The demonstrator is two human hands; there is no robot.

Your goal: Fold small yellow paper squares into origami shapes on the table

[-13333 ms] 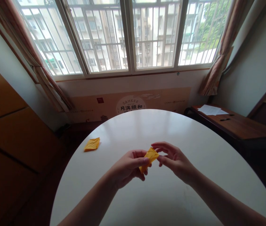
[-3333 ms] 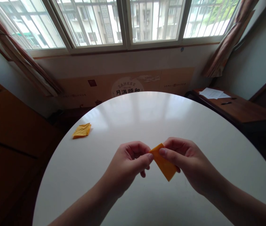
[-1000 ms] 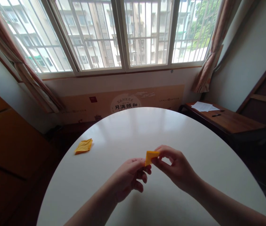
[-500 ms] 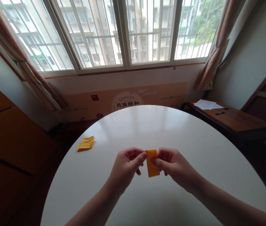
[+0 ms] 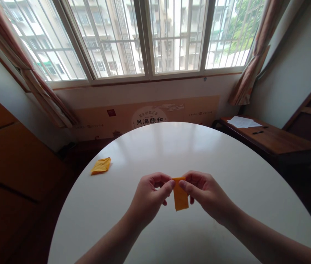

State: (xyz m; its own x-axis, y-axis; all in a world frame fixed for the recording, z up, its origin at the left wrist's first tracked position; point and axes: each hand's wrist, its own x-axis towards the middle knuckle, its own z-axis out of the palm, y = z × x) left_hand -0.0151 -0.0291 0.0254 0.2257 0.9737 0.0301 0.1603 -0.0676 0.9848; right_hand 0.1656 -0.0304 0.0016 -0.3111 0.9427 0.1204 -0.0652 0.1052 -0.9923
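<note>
A small folded orange-yellow paper (image 5: 181, 198) hangs between my two hands above the white round table (image 5: 161, 154). With thumb and fingers, my left hand (image 5: 152, 192) pinches its upper left corner. My right hand (image 5: 203, 192) grips the upper right part, the thumb lying across its front face. The paper's lower half hangs free, and its back is hidden from me. Farther off to the left lies a second piece, a creased yellow folded paper (image 5: 101, 166), flat on the table and touched by neither hand.
Beyond the table is a wall with a printed banner (image 5: 149, 116) below the barred window. At the right stands a wooden side table (image 5: 284, 141) with white sheets (image 5: 243, 122) and a dark pen-like item (image 5: 257, 132). A wooden cabinet (image 5: 9, 157) is on the left.
My right thumb has slid up from the middle of the paper to near its top edge. The left thumb sits slightly farther onto the corner, and the paper is a little lower.
</note>
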